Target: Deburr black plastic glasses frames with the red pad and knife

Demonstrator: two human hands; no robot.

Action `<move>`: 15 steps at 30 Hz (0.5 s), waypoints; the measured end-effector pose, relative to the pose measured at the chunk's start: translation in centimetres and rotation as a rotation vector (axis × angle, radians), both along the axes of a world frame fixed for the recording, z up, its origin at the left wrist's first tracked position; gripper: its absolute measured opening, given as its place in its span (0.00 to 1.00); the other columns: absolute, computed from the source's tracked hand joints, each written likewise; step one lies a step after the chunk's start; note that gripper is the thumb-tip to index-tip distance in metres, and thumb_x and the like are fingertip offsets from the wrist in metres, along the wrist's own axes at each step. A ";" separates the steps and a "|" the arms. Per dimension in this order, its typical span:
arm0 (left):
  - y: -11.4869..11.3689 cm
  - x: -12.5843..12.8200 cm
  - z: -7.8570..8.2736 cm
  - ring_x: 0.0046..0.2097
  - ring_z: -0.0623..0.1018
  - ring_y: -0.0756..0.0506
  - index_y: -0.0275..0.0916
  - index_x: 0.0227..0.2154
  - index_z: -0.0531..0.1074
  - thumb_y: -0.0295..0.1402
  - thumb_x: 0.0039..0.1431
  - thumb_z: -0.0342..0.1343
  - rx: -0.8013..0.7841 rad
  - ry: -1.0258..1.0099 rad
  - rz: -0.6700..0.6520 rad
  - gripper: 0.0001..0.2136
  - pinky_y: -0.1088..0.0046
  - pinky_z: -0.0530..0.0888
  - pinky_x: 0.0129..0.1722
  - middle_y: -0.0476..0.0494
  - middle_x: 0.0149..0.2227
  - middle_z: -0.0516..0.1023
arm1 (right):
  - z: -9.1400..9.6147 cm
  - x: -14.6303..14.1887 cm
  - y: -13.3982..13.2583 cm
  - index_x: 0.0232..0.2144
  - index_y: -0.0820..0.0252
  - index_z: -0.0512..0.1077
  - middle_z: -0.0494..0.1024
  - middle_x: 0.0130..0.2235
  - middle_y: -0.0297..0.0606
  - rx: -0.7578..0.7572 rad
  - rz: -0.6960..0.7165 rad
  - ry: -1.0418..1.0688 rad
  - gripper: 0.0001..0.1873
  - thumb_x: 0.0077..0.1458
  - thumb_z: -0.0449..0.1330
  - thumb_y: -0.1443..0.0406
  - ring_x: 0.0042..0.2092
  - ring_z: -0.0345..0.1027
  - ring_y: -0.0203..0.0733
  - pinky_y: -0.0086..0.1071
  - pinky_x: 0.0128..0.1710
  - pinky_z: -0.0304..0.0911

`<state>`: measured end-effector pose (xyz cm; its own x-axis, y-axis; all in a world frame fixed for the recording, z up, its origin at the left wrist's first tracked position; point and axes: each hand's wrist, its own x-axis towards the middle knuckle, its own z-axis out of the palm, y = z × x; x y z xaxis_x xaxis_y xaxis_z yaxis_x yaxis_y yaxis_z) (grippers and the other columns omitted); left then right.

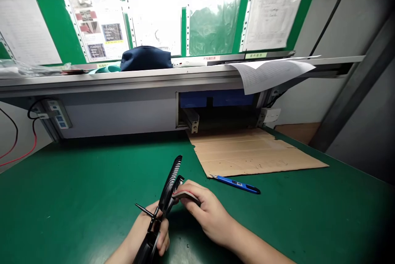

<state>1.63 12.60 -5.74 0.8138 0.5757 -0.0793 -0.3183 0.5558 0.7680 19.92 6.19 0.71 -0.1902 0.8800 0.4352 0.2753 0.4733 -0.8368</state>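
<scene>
My left hand [163,234] is closed round a long black plastic part [169,186] with a ribbed upper end and a thin rod sticking out to the left. The part stands tilted above the green table, and its lower end runs out of the bottom of the view. Between the thumb and fingers of my right hand [212,212] is a thin grey pad [187,194] with a red edge. Its left end meets the side of the black part. A blue pen-shaped tool [237,183] with a pointed metal tip lies just beyond my right hand.
A flat cardboard sheet [247,153] lies at the back right of the green table [77,198]. Above runs a shelf [108,81] with a dark blue pouch [146,58] and a drooping paper [271,75]. A power strip [59,114] and red and black wires are at the left.
</scene>
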 end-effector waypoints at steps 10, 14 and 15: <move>0.2 -0.2 0.7 0.12 0.67 0.49 0.30 0.55 0.66 0.44 0.63 0.50 0.007 -0.064 -0.059 0.24 0.75 0.67 0.18 0.52 0.10 0.64 | -0.2 0.1 0.0 0.47 0.55 0.70 0.67 0.41 0.37 0.149 -0.182 0.074 0.10 0.67 0.51 0.65 0.42 0.64 0.41 0.31 0.43 0.60; -0.3 0.1 0.4 0.13 0.68 0.49 0.30 0.51 0.70 0.44 0.63 0.50 -0.005 -0.067 -0.099 0.22 0.76 0.67 0.18 0.51 0.10 0.65 | -0.9 -1.0 -0.3 0.48 0.56 0.69 0.65 0.41 0.39 0.157 -0.174 0.075 0.11 0.67 0.50 0.66 0.41 0.64 0.41 0.31 0.43 0.63; -0.3 0.1 0.3 0.13 0.68 0.49 0.30 0.49 0.71 0.44 0.63 0.50 -0.002 -0.068 -0.101 0.21 0.76 0.66 0.17 0.51 0.10 0.65 | -1.0 -1.1 -0.4 0.49 0.56 0.69 0.65 0.42 0.39 0.144 -0.168 0.082 0.11 0.67 0.50 0.66 0.41 0.64 0.41 0.31 0.43 0.64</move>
<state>1.74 12.26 -5.48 0.8711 0.4906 -0.0231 -0.3121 0.5892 0.7453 18.78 5.82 -0.29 -0.0052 0.8239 0.5666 0.2947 0.5428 -0.7865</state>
